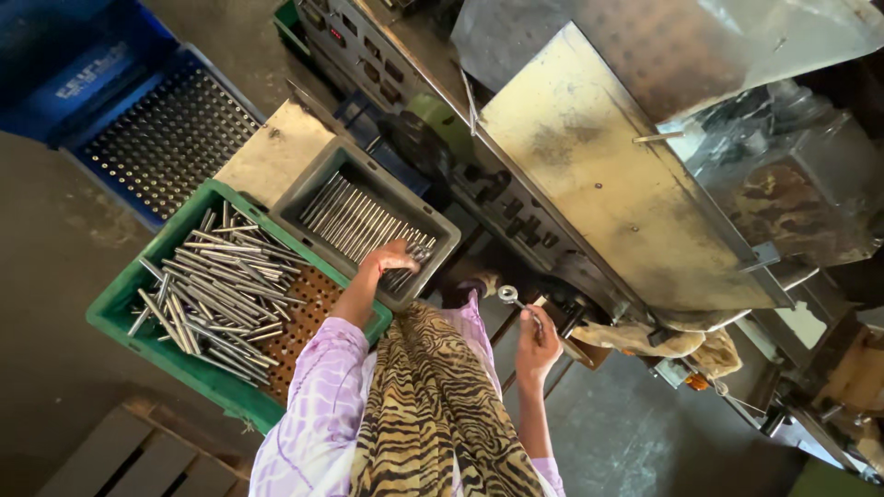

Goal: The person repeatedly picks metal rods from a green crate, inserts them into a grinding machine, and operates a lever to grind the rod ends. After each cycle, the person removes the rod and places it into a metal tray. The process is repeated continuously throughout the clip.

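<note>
Green, grey and blue crates around your lilac sleeve

Your sleeve (318, 405) is lilac with pale streaks, and the scarf (433, 405) right of it is tiger-striped tan and black. Left of the sleeve, silver rods (216, 294) fill the green crate (120, 308); above it sit a grey tray (304, 189) and a blue crate (55, 55).

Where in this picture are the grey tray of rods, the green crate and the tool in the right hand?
grey tray (304, 191): head view, on its left rim.
green crate (124, 296): head view, on its left wall.
tool (508, 294): head view, on its ring-shaped end.
</note>
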{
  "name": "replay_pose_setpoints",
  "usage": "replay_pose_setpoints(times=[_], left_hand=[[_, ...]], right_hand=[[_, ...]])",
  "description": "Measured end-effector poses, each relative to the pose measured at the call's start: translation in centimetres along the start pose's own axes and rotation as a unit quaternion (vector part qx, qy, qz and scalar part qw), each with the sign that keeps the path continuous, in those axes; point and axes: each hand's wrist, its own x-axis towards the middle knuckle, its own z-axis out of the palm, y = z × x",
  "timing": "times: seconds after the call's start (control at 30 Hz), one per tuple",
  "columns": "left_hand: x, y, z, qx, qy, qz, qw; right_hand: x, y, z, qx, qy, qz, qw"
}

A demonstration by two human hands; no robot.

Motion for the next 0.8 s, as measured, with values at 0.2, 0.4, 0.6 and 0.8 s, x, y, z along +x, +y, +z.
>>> replay_pose_setpoints(times=[0.2, 0.4, 0.6, 0.8], left_hand=[[-0.6, -0.4, 0.8, -0.217, 0.082, 0.048, 0.971], [-0.8, -0.6, 0.3, -0.602, 0.176, 0.158, 0.763], [-1.5, 0.6, 2.4, -0.664, 0.282, 0.121, 0.681], [0.8, 1.2, -0.3, -0.856, 0.343, 0.125, 0.365]], right_hand=[[0.7, -0.9, 0.9, 0.041, -0.015, 0.023, 0.999], [0.8, -0.6, 0.9, 0.056, -0.015, -0.011, 0.998], [0.7, 0.1, 0.7, 0.032, -0.007, 0.035, 0.999], [0.7, -0.4, -0.2, 0.038, -0.020, -0.054, 0.998]])
